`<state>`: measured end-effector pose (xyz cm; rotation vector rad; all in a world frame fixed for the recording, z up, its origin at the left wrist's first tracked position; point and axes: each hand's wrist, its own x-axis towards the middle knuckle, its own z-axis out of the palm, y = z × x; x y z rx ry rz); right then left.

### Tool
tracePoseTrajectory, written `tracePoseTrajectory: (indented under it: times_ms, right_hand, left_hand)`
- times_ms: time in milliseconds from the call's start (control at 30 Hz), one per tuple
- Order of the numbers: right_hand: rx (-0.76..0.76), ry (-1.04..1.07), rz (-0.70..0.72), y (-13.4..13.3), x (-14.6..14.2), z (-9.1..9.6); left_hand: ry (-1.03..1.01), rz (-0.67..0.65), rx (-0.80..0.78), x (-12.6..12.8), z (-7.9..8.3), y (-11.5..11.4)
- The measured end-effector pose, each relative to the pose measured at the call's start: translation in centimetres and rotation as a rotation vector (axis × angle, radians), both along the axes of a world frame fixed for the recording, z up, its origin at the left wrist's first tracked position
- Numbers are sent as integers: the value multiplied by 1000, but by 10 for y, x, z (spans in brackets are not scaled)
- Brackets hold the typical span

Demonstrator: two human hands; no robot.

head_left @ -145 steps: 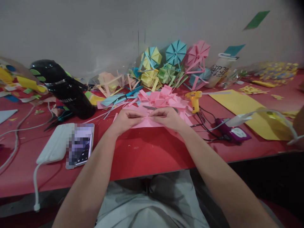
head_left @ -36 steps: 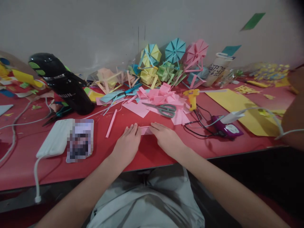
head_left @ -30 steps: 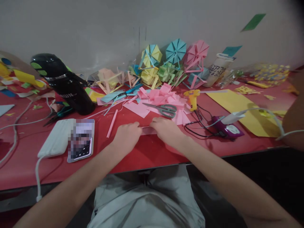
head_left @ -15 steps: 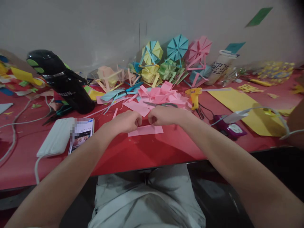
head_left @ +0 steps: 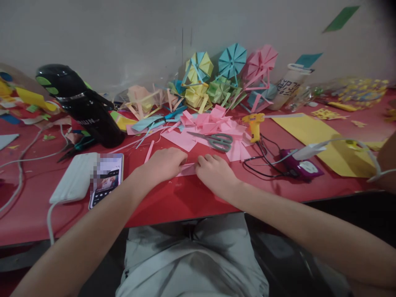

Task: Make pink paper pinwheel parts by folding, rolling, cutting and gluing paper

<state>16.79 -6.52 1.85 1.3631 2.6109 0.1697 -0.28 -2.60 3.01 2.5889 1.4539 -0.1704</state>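
Observation:
My left hand (head_left: 165,165) and my right hand (head_left: 215,173) lie side by side on the red table (head_left: 185,198), fingers curled, both pressing down on a folded pink paper strip (head_left: 188,169) that shows only in the gap between them. Just beyond my hands lie grey scissors (head_left: 216,140) on a heap of pink paper pieces (head_left: 210,123). A loose pink strip (head_left: 149,152) lies to the left of my left hand.
A phone (head_left: 107,179) on a white power bank (head_left: 74,177) sits left, behind it a black bottle (head_left: 82,107). A yellow glue gun (head_left: 254,123), purple device (head_left: 298,167), yellow sheet (head_left: 321,140) lie right. Paper pinwheels (head_left: 230,66) stand by the wall. Another person's arm (head_left: 386,161) is far right.
Half a second ago both hands were lifted as fists above a wider pink piece; now they are down on the table, pressing the piece folded narrower. The scissors show again.

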Motion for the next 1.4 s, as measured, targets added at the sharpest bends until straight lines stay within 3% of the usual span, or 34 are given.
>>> tracePoseTrajectory:
  times_ms: [200, 433, 533, 733, 900, 1067, 1400]
  right_hand:
    - [-25, 41, -96, -15, 10, -9]
    - [4, 183, -90, -23, 24, -26]
    - [-53, 207, -129, -4, 27, -17]
    - [-241, 273, 30, 50, 28, 3]
    - [-462, 208, 46, 76, 22, 24]
    - [-559, 94, 29, 88, 17, 36]
    - [-507, 107, 62, 78, 17, 30]
  left_hand:
    - [14, -31, 52, -2, -5, -8]
    - [9, -9, 28, -2, -3, -10]
    - [-8, -16, 41, -2, -4, -10]
    - [12, 5, 43, 1, -3, -11]
    - [44, -4, 60, 2, -1, -12]
    - [18, -22, 66, -3, -4, -11]
    - [53, -67, 68, -6, -4, -9]
